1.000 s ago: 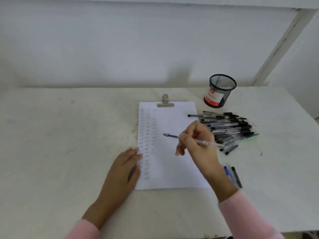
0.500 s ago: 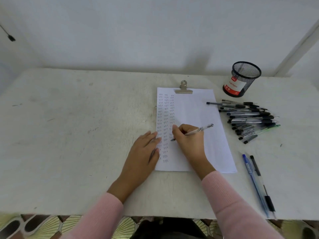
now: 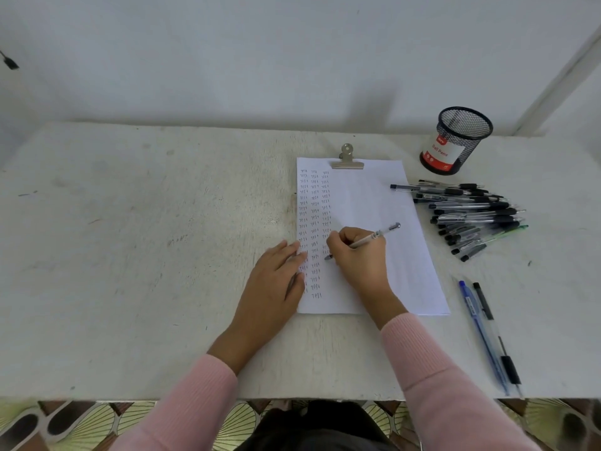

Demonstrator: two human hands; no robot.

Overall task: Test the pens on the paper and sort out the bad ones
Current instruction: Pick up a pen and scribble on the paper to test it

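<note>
A white sheet of paper (image 3: pixel 370 203) lies under a metal clip (image 3: pixel 347 159) and carries three columns of small written marks on its left side. My right hand (image 3: pixel 361 258) grips a clear pen (image 3: pixel 374 237) with its tip down on the paper at the third column. Flat on the paper's left edge rests my left hand (image 3: pixel 273 284), fingers spread, holding nothing. To the right of the sheet lies a pile of several pens (image 3: pixel 468 216). Two pens (image 3: pixel 487 333), one blue and one black, lie apart near the front right edge.
A black mesh pen cup (image 3: pixel 455 141) with a red and white label stands at the back right. The white table (image 3: pixel 130 255) ends at a wall behind and at a front edge near my sleeves. A patterned floor shows below.
My right hand turned the pen from held up over the sheet to tip-down at the third column. The camera tilted downward. My left hand stayed on the paper's edge.
</note>
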